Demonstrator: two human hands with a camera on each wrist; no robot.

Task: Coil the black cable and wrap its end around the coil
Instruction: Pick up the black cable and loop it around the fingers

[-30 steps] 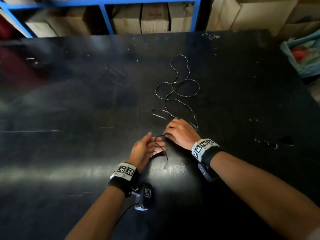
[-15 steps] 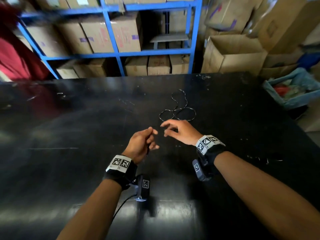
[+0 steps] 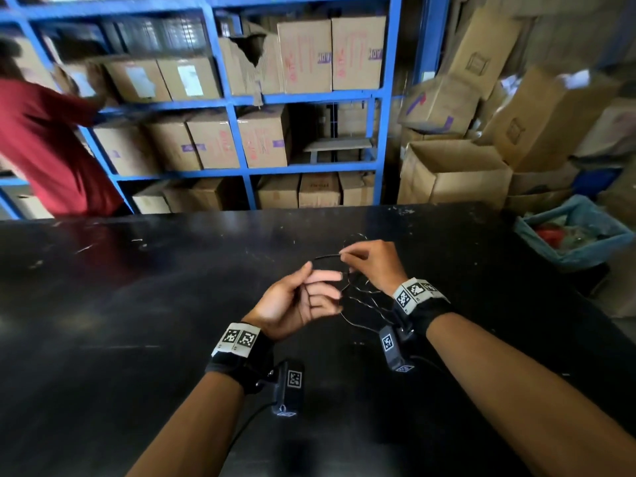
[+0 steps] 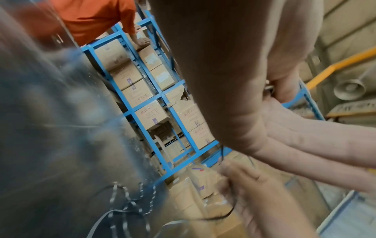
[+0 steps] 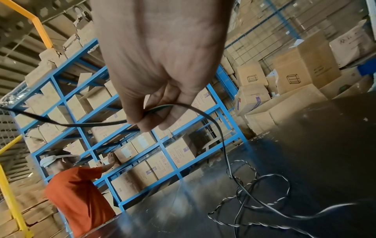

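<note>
The thin black cable (image 3: 326, 257) is lifted off the black table (image 3: 137, 304). My right hand (image 3: 346, 255) pinches it between thumb and fingers; the right wrist view shows the cable (image 5: 222, 145) running through that pinch (image 5: 154, 119) and down to tangled loops on the table. My left hand (image 3: 321, 274) is palm-up just below and left of the right, with the thumb pressing the cable against the fingers, which point straight out. A few loose loops (image 3: 361, 304) hang between the two hands. The cable's end inside the left hand is hidden.
Beyond the table's far edge stands blue shelving (image 3: 241, 166) full of cardboard boxes. A person in a red shirt (image 3: 44, 142) reaches into it at the left. Open cardboard boxes (image 3: 454, 173) and a blue-lined bin (image 3: 578, 235) stand at the right.
Both hands have risen off the table, taking the cable with them. The right hand has moved up and away from the left, drawing cable between them. The head view has tilted up.
</note>
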